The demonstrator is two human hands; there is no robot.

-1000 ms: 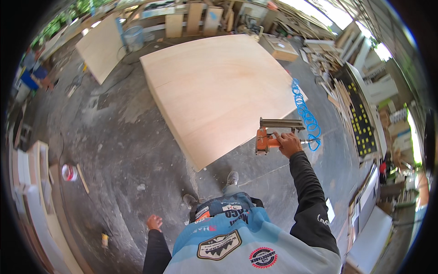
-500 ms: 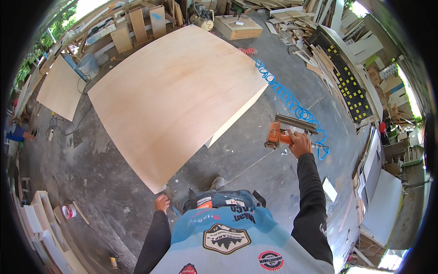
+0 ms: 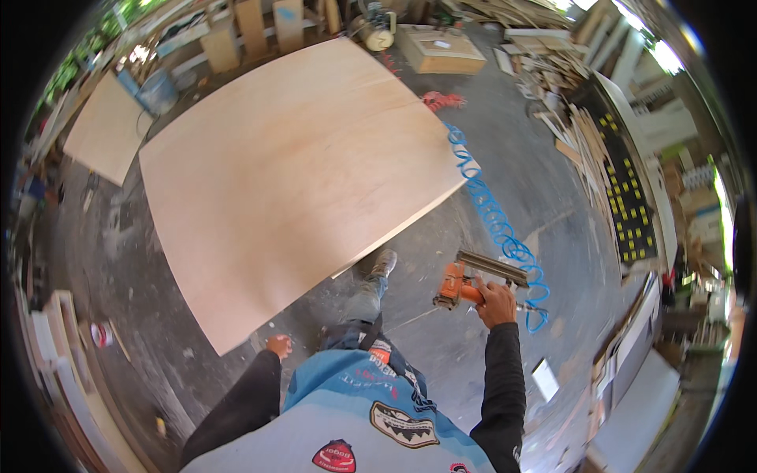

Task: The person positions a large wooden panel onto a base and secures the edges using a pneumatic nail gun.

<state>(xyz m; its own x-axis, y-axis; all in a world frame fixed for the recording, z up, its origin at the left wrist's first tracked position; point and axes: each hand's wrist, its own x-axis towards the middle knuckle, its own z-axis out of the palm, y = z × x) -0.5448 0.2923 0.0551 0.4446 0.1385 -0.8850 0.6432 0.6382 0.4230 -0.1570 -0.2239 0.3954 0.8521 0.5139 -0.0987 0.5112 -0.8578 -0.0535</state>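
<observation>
My right hand is wrapped round the handle of an orange nail gun, held to the right of my body. Its long dark magazine lies on the far side of my fingers, and a coiled blue air hose runs from it toward the panel's right corner. A large pale plywood panel lies ahead of me, raised off the floor on something mostly hidden beneath it. My left hand hangs to the right of the panel's near corner, apart from it, fingers curled in with nothing visible in them.
A smaller plywood sheet and a blue bucket stand at far left. Beyond the panel are an air compressor and a wooden box. Scrap wood is piled at far right. A white piece lies on the floor.
My left hand has come off the panel's near corner. I have stepped forward along the panel's near right edge, one foot ahead. The nail gun has come closer to my body.
</observation>
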